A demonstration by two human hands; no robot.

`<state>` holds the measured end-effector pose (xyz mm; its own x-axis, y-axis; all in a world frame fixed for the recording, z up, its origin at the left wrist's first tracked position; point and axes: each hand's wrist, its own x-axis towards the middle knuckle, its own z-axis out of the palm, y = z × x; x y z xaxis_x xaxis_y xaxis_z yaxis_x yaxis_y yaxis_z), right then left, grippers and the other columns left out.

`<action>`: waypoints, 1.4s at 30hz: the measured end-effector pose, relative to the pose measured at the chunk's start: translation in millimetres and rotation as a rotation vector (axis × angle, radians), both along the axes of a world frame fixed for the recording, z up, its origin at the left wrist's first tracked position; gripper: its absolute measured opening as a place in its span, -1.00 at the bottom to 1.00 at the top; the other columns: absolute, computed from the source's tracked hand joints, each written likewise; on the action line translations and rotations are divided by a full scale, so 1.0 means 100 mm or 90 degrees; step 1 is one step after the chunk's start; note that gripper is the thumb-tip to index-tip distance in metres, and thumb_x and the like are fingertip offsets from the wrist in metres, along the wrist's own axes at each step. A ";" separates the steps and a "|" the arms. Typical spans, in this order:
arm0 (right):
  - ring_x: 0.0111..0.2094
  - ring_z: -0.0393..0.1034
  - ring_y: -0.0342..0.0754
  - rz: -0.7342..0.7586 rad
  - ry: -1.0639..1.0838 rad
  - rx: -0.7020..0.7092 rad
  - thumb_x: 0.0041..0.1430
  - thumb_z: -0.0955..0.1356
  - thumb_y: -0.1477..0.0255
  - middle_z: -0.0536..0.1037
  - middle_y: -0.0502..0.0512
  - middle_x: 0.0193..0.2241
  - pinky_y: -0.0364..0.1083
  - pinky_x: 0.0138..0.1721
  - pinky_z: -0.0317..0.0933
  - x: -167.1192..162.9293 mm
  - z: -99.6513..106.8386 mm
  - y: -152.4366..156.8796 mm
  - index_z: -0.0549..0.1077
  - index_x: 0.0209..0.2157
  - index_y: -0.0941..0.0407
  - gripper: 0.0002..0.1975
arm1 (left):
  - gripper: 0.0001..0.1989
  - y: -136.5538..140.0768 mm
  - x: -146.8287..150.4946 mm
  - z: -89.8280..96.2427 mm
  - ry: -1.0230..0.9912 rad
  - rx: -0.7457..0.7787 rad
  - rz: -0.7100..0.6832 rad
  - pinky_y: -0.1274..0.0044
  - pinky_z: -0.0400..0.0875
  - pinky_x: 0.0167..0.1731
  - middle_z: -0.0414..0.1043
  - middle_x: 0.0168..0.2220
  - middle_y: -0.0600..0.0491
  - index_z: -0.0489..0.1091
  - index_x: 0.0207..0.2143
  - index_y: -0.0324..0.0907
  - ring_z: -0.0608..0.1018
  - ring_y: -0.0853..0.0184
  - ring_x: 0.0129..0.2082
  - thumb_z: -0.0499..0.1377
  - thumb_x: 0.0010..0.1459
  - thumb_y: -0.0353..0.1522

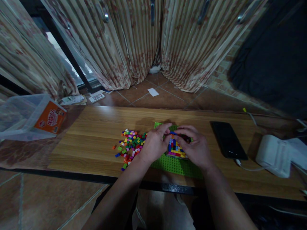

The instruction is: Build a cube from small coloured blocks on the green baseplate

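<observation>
At my 6 o'clock runs the dark near edge of the table [81,143], then the green board [178,167]. On it sits a brick build [176,148]; my left hand [155,140] reaches in from 8 o'clock, my right hand [195,145] from 4, fingers half curled at a blue piece [172,133] on the build's far side. I can't tell which hand grips it. Loose bricks [130,143] lie at 9 o'clock, a phone [227,140] at 3. Bare wood opens toward 10. Past the table's left end stands a clear box [21,127], its contents unclear to me.
</observation>
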<state>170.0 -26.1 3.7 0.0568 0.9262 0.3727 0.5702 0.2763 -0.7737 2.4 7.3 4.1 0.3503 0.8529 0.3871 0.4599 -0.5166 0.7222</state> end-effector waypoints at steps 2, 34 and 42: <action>-0.09 0.46 0.02 0.003 -0.008 -0.004 0.15 0.40 0.37 0.53 0.12 -0.13 0.04 -0.05 0.33 0.00 -0.01 0.00 0.61 -0.28 0.03 -0.88 | -0.58 -0.01 0.00 0.00 0.000 0.002 -0.002 0.46 0.52 -0.10 0.56 -0.21 0.02 0.37 0.07 -0.18 0.60 0.36 -0.22 0.19 0.14 -0.55; -0.06 0.45 0.05 -0.032 0.028 0.006 0.11 0.42 0.35 0.54 0.12 -0.12 0.09 0.01 0.27 -0.04 -0.04 0.04 0.57 -0.34 0.05 -0.91 | -0.68 -0.04 0.03 -0.01 -0.079 -0.079 0.037 0.48 0.50 -0.10 0.59 -0.22 0.01 0.43 -0.01 -0.19 0.62 0.32 -0.22 0.11 0.19 -0.50; -0.20 0.47 0.02 -0.058 0.072 -0.095 0.15 0.39 0.24 0.58 0.10 -0.24 0.03 -0.12 0.28 -0.02 -0.03 0.10 0.58 -0.32 0.08 -0.79 | -0.72 0.01 0.07 -0.01 -0.136 -0.189 0.062 0.47 0.50 -0.14 0.61 -0.20 -0.05 0.47 -0.04 -0.23 0.63 0.29 -0.22 0.15 0.20 -0.41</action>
